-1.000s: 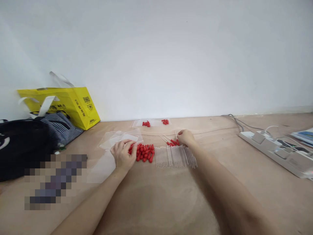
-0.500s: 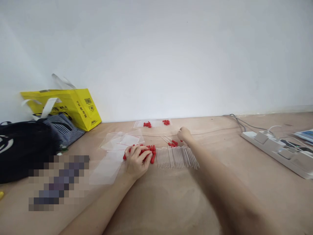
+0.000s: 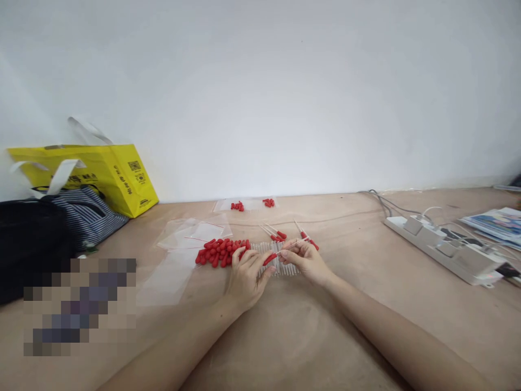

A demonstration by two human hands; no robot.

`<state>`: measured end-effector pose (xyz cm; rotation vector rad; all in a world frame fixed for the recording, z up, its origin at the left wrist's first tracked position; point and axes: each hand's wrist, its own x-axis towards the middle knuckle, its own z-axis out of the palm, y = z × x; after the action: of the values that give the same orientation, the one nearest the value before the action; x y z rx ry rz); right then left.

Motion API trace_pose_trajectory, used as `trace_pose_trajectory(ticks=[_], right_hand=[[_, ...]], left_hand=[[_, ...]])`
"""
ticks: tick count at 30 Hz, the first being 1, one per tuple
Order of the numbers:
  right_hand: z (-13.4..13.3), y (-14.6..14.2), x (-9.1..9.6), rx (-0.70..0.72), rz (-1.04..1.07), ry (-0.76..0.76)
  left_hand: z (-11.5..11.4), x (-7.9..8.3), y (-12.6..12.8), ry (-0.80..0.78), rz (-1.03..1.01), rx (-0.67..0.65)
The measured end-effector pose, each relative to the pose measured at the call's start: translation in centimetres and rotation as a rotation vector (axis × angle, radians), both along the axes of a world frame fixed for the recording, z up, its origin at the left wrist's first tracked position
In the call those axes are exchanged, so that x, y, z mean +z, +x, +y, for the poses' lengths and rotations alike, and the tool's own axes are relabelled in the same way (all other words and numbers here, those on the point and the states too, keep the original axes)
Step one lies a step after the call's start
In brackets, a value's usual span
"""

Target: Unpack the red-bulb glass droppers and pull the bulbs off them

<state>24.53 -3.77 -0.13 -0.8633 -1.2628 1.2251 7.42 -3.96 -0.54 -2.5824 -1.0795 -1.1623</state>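
Between the thumb and fingers of my left hand (image 3: 245, 279) is a red rubber dropper bulb (image 3: 269, 259). My right hand (image 3: 310, 263) pinches a thin glass dropper tube (image 3: 293, 244), its left end close to the bulb's mouth; whether they touch I cannot tell. Both hands hover over a row of glass tubes (image 3: 290, 269), partly covering it. Left of it lies a pile of loose red bulbs (image 3: 215, 252). Behind the row are droppers with bulbs fitted (image 3: 279, 237), and more fitted droppers (image 3: 312, 244) lie just beyond my right hand.
Clear plastic bags (image 3: 171, 277) lie left of the pile. Near the wall is another bag (image 3: 248, 204) with red bulbs on it. A yellow bag (image 3: 134, 187) and dark bags (image 3: 36, 239) stand left; a white power strip (image 3: 439, 250) and papers (image 3: 494, 225) are at right.
My right hand has come back from the far right to the row and now holds a tube. My left hand has moved right from the pile with a bulb. The view has shifted slightly right.
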Motion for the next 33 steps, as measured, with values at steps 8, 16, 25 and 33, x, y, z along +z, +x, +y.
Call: trace_pose_trajectory(ticks=[8, 16, 25, 33], right_hand=[[0.2, 3.0, -0.5, -0.144, -0.432, 0.319], [-0.5, 1.2, -2.0, -0.449, -1.230, 1.102], [-0.9, 0.8, -2.9, -0.590, -1.238, 1.266], [-1.0, 1.3, -3.1, -0.575, -1.210, 1.281]], left_hand=[[0.8, 0.0, -0.6, -0.028, 0.024, 0.036], [0.5, -0.1, -0.5, 0.001, 0.092, 0.005], [0.8, -0.6, -0.3, 0.110, 0.142, -0.052], [0.8, -0.8, -0.5, 0.184, 0.129, -0.061]])
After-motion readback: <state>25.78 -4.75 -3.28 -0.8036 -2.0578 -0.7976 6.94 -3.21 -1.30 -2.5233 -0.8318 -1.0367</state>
